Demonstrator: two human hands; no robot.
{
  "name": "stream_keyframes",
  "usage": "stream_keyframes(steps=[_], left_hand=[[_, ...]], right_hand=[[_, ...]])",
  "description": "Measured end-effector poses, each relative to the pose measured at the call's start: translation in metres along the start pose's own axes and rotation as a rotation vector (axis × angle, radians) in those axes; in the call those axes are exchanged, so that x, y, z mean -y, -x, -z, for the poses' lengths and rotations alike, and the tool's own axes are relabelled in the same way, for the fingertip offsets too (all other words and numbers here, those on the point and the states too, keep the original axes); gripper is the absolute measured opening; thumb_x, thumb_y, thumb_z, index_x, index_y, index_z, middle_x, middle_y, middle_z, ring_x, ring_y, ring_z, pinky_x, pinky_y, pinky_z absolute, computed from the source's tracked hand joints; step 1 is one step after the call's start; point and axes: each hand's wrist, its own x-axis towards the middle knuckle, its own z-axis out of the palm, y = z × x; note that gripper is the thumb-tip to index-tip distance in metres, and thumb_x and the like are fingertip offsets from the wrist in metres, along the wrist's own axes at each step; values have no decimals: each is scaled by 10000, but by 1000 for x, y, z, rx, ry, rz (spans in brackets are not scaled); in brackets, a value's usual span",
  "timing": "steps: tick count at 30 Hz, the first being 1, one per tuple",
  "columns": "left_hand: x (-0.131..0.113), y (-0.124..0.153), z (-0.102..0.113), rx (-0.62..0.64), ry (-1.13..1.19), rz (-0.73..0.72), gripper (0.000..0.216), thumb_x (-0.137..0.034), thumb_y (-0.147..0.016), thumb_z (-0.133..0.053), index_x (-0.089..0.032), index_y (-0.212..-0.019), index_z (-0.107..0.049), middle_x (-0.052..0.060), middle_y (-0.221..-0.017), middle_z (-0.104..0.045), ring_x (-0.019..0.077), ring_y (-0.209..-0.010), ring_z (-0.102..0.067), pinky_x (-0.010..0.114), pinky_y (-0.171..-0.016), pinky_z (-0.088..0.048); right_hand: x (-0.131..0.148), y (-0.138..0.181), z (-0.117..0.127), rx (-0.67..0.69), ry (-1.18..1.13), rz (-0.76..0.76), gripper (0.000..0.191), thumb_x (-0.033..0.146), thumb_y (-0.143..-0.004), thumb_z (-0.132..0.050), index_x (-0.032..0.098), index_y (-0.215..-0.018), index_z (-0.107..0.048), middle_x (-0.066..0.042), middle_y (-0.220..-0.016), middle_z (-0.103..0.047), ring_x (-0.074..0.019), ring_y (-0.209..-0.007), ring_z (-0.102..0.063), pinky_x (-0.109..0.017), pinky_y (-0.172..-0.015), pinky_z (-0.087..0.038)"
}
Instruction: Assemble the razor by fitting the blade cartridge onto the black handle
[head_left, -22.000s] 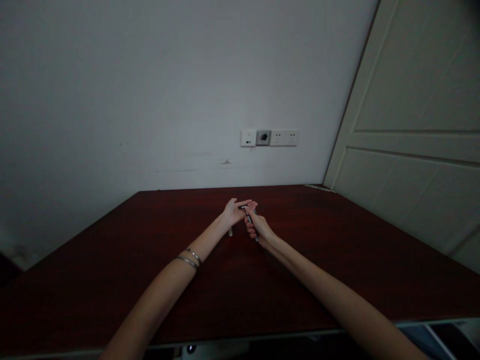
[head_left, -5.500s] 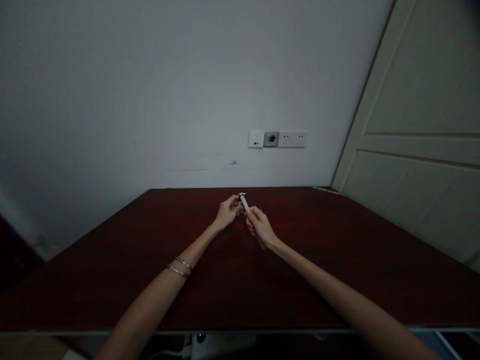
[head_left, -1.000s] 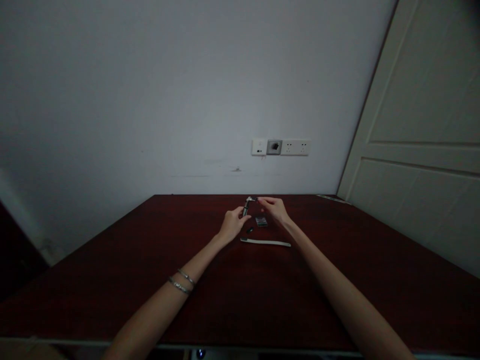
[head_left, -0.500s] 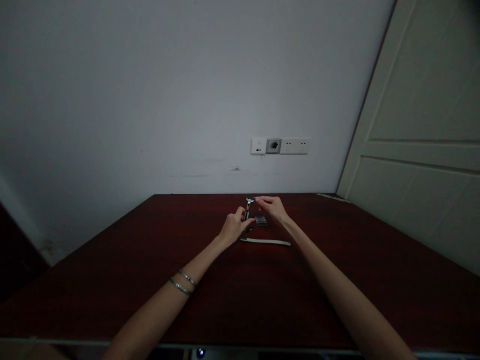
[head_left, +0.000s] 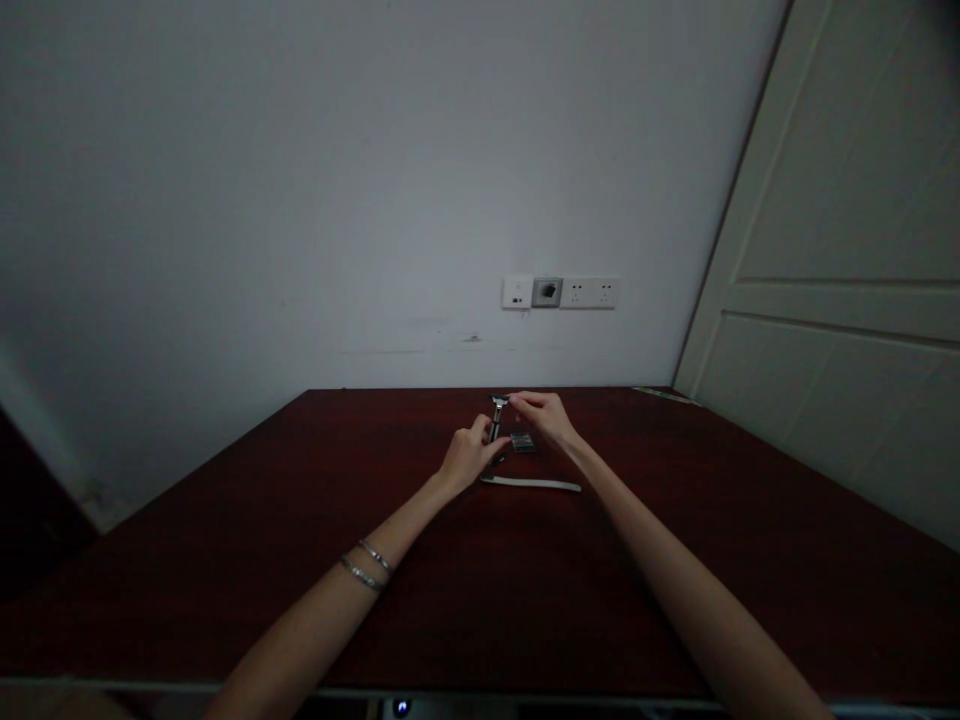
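My left hand (head_left: 466,455) is closed around the dark handle of a razor (head_left: 499,408), which stands up from my fingers with its silver neck and T-shaped head at the top. At the head's right end, the thumb and fingers of my right hand (head_left: 545,413) are pinched together, touching it. Just below my right hand lies a small clear flat case (head_left: 523,442); what it holds is too small to make out. A small dark piece (head_left: 499,459) sits beside my left thumb, partly hidden.
A long thin pale strip (head_left: 532,484) with a dark left end lies nearer to me on the dark red table (head_left: 450,610). Behind the table is a wall with sockets (head_left: 591,293). To the right stands a pale panelled door (head_left: 840,330).
The razor's head now shows a wider dark bar across its top, where its silver forked shape showed before. My right fingers have shifted very slightly to the left; my left hand has stayed put.
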Motion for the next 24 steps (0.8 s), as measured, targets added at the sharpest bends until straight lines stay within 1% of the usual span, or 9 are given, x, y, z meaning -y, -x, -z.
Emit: stream_keyframes(steps=[5,12,15,19,24], left_hand=[[-1,0,-1,9,20,14,243,-391,-764,-584,-170,-812,-497,-38,-575,-563,99,-508,-514,182,-501,-328],[-3,-1,-2,-13,74,-8,280,-415,-778,-556,-160,-694,-474,-50,-512,-507,78,-469,-456,177,-483,-302],[-3,-1,-4,-9,109,6,284,-414,-791,-534,-162,-684,-460,-50,-499,-503,76,-450,-454,176,-474,-304],[-3,-2,-7,-43,120,22,275,-394,-794,-526,-164,-666,-447,-50,-488,-493,75,-444,-457,174,-469,-306],[-4,-1,-10,-68,134,32,256,-384,-803,-509,-161,-680,-479,-49,-489,-493,77,-447,-467,173,-466,-313]], right_hand=[[0,0,0,39,-10,24,383,465,-640,-665,120,-802,-705,-40,-739,-642,-102,-560,-495,-231,-533,-419],[3,1,0,66,55,36,411,497,-654,-640,115,-796,-697,-20,-648,-604,-102,-528,-485,-232,-527,-401],[4,2,-1,61,52,39,414,500,-654,-639,114,-795,-694,-21,-648,-603,-103,-531,-489,-230,-524,-399],[8,3,-4,56,44,26,429,513,-640,-640,110,-778,-691,-14,-617,-593,-101,-521,-489,-228,-513,-400],[15,5,-7,58,5,34,400,486,-615,-670,110,-750,-691,-25,-652,-621,-117,-559,-528,-247,-553,-438]])
